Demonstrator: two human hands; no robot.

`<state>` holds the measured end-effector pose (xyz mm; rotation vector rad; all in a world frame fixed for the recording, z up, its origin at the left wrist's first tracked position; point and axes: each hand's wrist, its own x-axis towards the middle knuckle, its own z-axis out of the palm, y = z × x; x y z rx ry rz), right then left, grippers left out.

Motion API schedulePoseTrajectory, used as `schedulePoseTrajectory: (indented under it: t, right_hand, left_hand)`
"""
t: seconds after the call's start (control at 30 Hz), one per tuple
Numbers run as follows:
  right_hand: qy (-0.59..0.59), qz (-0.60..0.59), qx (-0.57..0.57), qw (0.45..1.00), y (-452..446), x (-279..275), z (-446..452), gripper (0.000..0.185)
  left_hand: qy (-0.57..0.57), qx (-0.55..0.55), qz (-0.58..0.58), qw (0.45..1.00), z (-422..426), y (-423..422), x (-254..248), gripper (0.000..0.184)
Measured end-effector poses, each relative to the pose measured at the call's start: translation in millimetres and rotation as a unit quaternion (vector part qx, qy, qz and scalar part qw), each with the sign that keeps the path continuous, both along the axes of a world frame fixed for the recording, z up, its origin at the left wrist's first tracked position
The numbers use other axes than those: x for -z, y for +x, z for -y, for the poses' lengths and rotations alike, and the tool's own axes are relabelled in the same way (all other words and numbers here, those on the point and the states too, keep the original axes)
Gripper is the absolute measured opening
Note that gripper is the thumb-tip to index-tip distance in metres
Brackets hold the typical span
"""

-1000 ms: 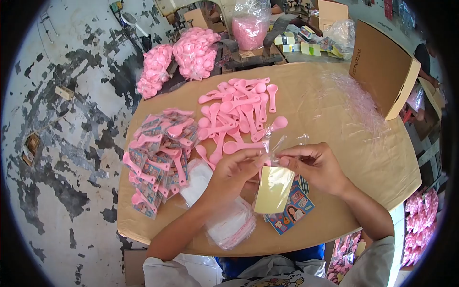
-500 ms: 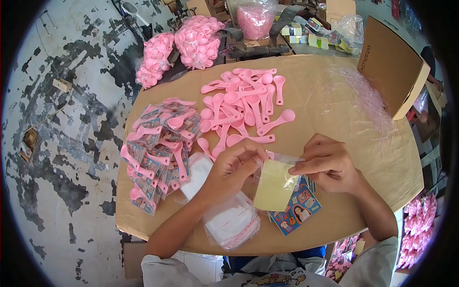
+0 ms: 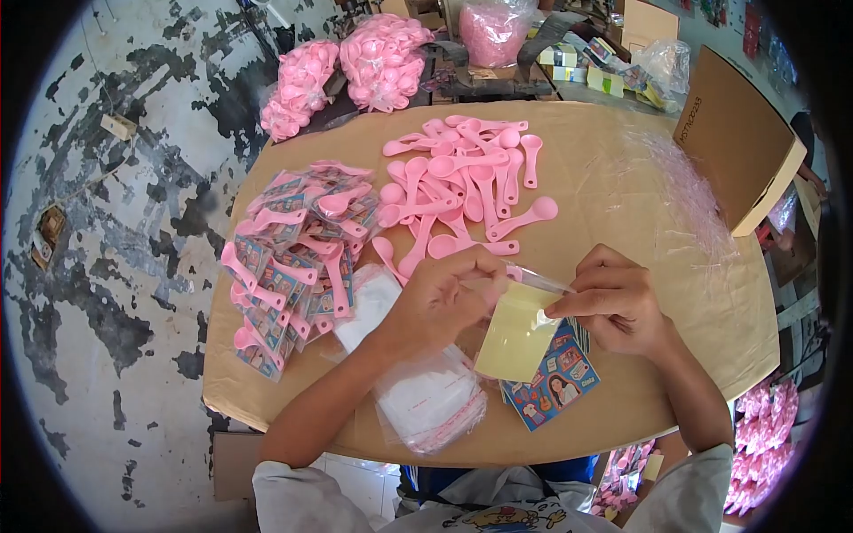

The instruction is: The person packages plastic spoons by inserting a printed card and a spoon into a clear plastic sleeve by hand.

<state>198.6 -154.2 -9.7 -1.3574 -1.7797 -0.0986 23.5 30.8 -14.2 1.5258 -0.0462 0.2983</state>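
A clear plastic bag [image 3: 544,281] with a pale yellow card [image 3: 517,333] inside is held up between my two hands. My right hand [image 3: 617,298] pinches its right side, thumb against the card's edge. My left hand [image 3: 451,298] has its fingers curled at the bag's upper left corner; the fingertips are partly hidden and slightly blurred. Below the bag lies a stack of blue printed cards [image 3: 564,382]. A stack of empty clear bags [image 3: 431,404] lies under my left forearm. Beyond my hands is a heap of loose pink spoons [image 3: 462,182].
At the left, a pile of bagged cards with pink spoons [image 3: 302,258] covers the brown-papered table [image 3: 613,204]. Large bags of spoons [image 3: 384,62] stand behind. Pink shreds [image 3: 680,191] lie beside an upright cardboard flap [image 3: 742,133] at the right.
The view has shifted slightly. My left fingers have moved a little along the bag's top left corner, and the bag with the yellow card has tilted. My right hand keeps its pinch.
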Motion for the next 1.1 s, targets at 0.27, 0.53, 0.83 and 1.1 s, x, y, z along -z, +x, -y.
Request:
schedulePoseTrajectory:
  t: [0.27,0.53,0.83,1.1]
  right_hand:
    - [-0.017,0.026,0.022,0.999,0.7,-7.5,2.7,0.031]
    - [-0.131,-0.323,0.034,0.937,-31.6,-22.6,4.2,0.011]
    - [-0.216,0.090,0.070,0.970,-87.0,-10.6,-33.0,0.046]
    - [-0.289,0.018,0.007,0.957,-95.6,-1.1,-56.6,0.038]
  left_hand:
    - [0.056,-0.044,0.002,0.997,1.8,5.4,-1.9,0.015]
    - [0.082,-0.094,0.054,0.991,-0.5,-12.4,-32.1,0.037]
    - [0.474,-0.452,0.173,0.736,-42.1,-118.4,-65.4,0.020]
    - [0.564,-0.494,0.090,0.655,-22.4,-213.0,2.4,0.004]
